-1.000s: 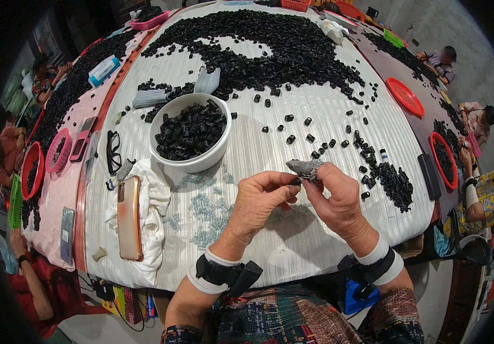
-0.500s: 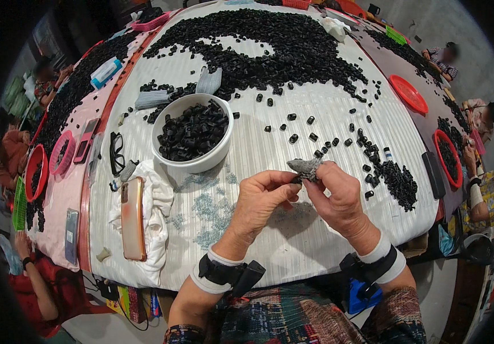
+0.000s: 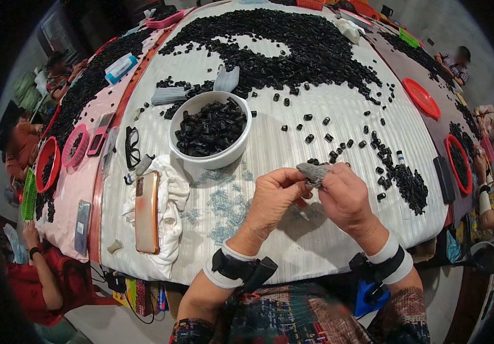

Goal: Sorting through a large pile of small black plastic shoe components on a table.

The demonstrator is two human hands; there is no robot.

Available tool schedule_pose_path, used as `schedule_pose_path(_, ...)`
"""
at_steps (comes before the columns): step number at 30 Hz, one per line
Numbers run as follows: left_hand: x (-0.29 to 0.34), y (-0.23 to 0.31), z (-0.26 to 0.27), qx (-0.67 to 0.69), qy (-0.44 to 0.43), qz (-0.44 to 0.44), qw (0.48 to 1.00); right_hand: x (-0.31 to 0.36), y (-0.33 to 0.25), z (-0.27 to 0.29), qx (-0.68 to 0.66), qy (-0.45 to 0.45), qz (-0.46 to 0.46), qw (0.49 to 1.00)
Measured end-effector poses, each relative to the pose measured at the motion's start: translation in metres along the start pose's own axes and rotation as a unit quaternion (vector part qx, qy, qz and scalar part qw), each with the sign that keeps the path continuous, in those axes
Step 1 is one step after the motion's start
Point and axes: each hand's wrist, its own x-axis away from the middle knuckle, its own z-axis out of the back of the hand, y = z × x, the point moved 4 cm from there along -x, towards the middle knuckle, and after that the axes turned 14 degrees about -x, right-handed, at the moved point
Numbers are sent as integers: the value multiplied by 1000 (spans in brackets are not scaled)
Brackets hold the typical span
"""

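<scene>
My left hand (image 3: 275, 198) is closed in a pinch, its fingertips meeting those of my right hand (image 3: 347, 195) above the pale striped cloth. A small grey knitted piece (image 3: 313, 172) covers or lies at the right fingertips; whether it is worn or held I cannot tell. Whatever the left fingers pinch is mostly hidden. Just beyond the hands lie loose short black plastic parts (image 3: 328, 138). A heap of thin black pieces (image 3: 410, 186) sits to the right. To the left stands a white bowl (image 3: 212, 159) filled with black parts.
A big black pile (image 3: 270, 63) covers the far table. Left are glasses (image 3: 133, 148), a phone case (image 3: 147, 212) on a white cloth (image 3: 172, 229), and small clear bits (image 3: 224, 209). Red baskets (image 3: 422, 98) and co-workers line both sides.
The whole view has shifted, so the table appears farther right. My hands stay together, fingertips still meeting, with the grey piece turned slightly and drawn closer over them.
</scene>
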Motion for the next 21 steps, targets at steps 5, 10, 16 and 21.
schedule_pose_path(5,-7,-5,-3,20,13,13,1000,-21,-8,4,0,46,12,999)
schedule_pose_path(10,17,-4,15,-280,113,-331,894,-63,-65,-16,-132,7,130,983)
schedule_pose_path(16,-7,1,6,68,57,22,996,-6,-2,29,-57,-5,-142,988)
schedule_pose_path(21,-5,1,9,74,52,28,996,31,17,34,36,-87,-204,974)
